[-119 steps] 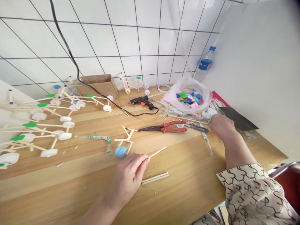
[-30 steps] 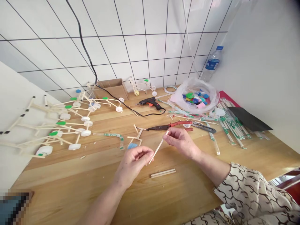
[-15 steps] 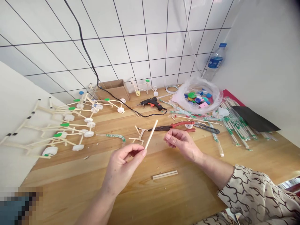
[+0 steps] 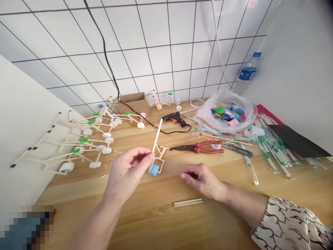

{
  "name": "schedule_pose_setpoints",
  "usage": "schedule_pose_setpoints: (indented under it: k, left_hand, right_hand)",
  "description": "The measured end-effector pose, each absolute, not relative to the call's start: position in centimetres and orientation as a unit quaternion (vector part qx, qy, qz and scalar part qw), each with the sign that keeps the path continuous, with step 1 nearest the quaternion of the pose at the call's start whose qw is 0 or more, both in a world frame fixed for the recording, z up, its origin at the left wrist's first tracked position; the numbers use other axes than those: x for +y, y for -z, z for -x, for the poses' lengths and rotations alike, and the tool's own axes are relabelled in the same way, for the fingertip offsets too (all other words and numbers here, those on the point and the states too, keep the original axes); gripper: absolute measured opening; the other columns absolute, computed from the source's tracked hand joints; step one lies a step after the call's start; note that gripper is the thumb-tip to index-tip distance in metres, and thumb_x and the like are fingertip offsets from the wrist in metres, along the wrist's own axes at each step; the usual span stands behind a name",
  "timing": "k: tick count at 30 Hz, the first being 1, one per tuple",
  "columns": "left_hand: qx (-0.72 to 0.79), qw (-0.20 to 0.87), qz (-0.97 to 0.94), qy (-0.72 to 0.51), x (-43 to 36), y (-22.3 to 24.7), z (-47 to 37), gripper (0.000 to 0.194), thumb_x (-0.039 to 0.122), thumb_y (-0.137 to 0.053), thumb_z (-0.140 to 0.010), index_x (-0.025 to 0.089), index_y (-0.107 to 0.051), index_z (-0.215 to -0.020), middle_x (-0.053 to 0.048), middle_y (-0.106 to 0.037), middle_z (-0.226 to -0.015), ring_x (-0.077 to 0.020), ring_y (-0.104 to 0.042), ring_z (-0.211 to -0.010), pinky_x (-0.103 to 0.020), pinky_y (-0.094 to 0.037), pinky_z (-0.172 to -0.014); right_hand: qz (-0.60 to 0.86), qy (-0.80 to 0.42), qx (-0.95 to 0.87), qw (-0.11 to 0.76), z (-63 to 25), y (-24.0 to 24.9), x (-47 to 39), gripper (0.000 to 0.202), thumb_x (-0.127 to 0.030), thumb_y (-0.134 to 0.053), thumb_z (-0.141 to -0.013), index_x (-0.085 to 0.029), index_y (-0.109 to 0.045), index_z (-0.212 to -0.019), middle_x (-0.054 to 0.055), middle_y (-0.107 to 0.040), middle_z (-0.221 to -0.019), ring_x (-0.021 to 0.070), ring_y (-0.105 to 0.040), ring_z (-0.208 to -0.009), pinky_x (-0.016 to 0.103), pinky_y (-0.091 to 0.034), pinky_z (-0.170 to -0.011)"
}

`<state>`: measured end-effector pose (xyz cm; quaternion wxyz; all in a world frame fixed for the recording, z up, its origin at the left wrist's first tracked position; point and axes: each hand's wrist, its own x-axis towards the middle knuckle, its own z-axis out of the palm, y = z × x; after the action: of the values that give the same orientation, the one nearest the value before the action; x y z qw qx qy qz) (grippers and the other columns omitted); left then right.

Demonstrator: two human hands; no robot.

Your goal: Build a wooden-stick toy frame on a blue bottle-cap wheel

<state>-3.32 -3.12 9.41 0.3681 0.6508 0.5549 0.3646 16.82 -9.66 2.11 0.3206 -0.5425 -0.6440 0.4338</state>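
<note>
My left hand (image 4: 130, 170) pinches a thin pale wooden stick (image 4: 157, 136) between thumb and forefinger, raised and tilted above the table. Just beyond those fingertips lies a small frame of short sticks (image 4: 161, 160), partly hidden by the hand. Two light-blue bottle caps (image 4: 154, 170) sit at its near end. To the right, my right hand (image 4: 200, 180) is low over the wood, its fingers curled in with nothing visible in them. Nearer to me, two short sticks (image 4: 188, 202) rest side by side. Red-handled pliers (image 4: 197, 147) lie beyond the right hand.
Several stick-built bicycle models (image 4: 88, 139) stand at the left. Toward the wall are a cardboard box (image 4: 135, 103), a glue gun (image 4: 174, 118) and a tape roll (image 4: 197, 102). At right lie a bag of caps (image 4: 226, 114), a utility knife (image 4: 240, 150), wrapped chopsticks (image 4: 273, 146) and a bottle (image 4: 247, 73).
The view has shifted, so the table's things appear farther right and lower. My left hand has moved left with the stick, uncovering the blue caps. My right hand has come nearer to me.
</note>
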Motion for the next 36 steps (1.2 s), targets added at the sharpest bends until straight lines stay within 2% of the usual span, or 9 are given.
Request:
schedule_pose_setpoints:
  k: [6,19,36]
  left_hand:
    - [0.554,0.386,-0.652,-0.346,-1.6,-9.4,3.1,0.017,0.035,-0.066,-0.069,0.018,-0.068,-0.07,0.003,-0.057,-0.054,-0.0089,-0.047,-0.05,-0.019,-0.037,-0.047]
    - [0.544,0.41,-0.67,-0.296,-0.4,-9.4,3.8,0.018,0.034,-0.064,-0.067,0.017,-0.066,-0.07,0.0,-0.064,-0.063,-0.0115,-0.053,-0.054,-0.021,-0.042,-0.05]
    - [0.526,0.435,-0.693,-0.233,-0.1,-9.8,4.5,0.016,0.034,-0.059,-0.07,0.018,-0.061,-0.067,0.003,-0.054,-0.058,-0.0102,-0.047,-0.053,-0.02,-0.036,-0.049]
  right_hand:
    - [0.544,-0.416,-0.665,0.297,-16.9,-2.1,-9.6,0.037,-0.043,-0.042,-0.087,-0.016,-0.046,-0.062,-0.004,-0.036,-0.057,0.0084,-0.031,-0.055,0.022,-0.028,-0.049]
    - [0.542,-0.413,-0.678,0.274,-17.1,-1.9,-9.7,0.038,-0.043,-0.041,-0.09,-0.017,-0.046,-0.063,-0.003,-0.036,-0.057,0.009,-0.031,-0.055,0.023,-0.027,-0.05]
    - [0.533,-0.409,-0.689,0.272,-17.3,-1.8,-9.6,0.036,-0.039,-0.042,-0.091,-0.016,-0.05,-0.066,-0.003,-0.041,-0.059,0.0092,-0.034,-0.056,0.022,-0.029,-0.052]
